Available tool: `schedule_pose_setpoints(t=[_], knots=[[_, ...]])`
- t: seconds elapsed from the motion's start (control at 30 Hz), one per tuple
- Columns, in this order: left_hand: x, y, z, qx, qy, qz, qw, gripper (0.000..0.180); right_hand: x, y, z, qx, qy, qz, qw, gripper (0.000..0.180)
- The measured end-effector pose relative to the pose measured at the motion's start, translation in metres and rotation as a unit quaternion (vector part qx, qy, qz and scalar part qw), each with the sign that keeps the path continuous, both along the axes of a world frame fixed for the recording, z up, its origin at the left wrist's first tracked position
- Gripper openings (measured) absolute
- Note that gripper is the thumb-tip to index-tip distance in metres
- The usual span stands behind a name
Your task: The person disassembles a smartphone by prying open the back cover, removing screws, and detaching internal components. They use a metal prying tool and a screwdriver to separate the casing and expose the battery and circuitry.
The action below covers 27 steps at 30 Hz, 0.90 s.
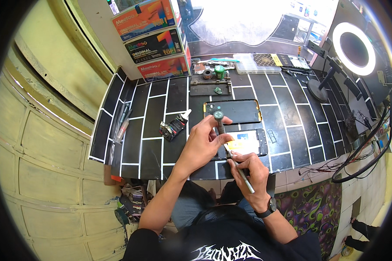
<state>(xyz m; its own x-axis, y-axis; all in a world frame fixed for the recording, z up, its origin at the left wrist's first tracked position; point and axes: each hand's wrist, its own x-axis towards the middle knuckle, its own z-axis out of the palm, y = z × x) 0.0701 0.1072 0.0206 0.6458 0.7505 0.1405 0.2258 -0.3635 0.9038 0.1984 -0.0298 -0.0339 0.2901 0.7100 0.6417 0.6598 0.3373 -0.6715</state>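
My left hand (204,141) grips an upright screwdriver (219,116) with a round greenish cap, over the left end of an opened phone (262,141). The screwdriver's lower end is hidden by my fingers. In my right hand (252,172) is a slim silver pen-like tool (248,184), slanting up and left. Its pale tip meets the phone close to my left thumb; its exact kind cannot be made out. A bright glare covers part of the phone's inside. Just beyond it lies a dark phone back cover (237,111) with gold-coloured corners.
Left of my hands sits a small black container (173,128) with a white nozzle. Pen-like tools (123,124) lie near the table's left edge. At the back are stacked boxes (154,48), a green jar (219,71) and a clear case (252,65). A ring light (337,50) and cables stand right.
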Motion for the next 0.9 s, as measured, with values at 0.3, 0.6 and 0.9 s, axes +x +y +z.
schedule_pose_setpoints(t=[0.3,0.6,0.9], knots=[[-0.001,0.010,0.006,0.029,0.032,-0.017,0.999,0.034,0.002,0.005,0.000,-0.002,-0.001,-0.004,1.000,0.029],[0.001,0.005,0.007,-0.122,-0.069,-0.012,0.990,0.034,0.003,0.005,0.001,-0.003,0.001,-0.001,1.000,0.029],[0.002,0.009,-0.004,0.025,-0.043,-0.005,0.999,0.032,0.001,0.006,0.000,0.013,-0.009,-0.009,1.000,0.029]])
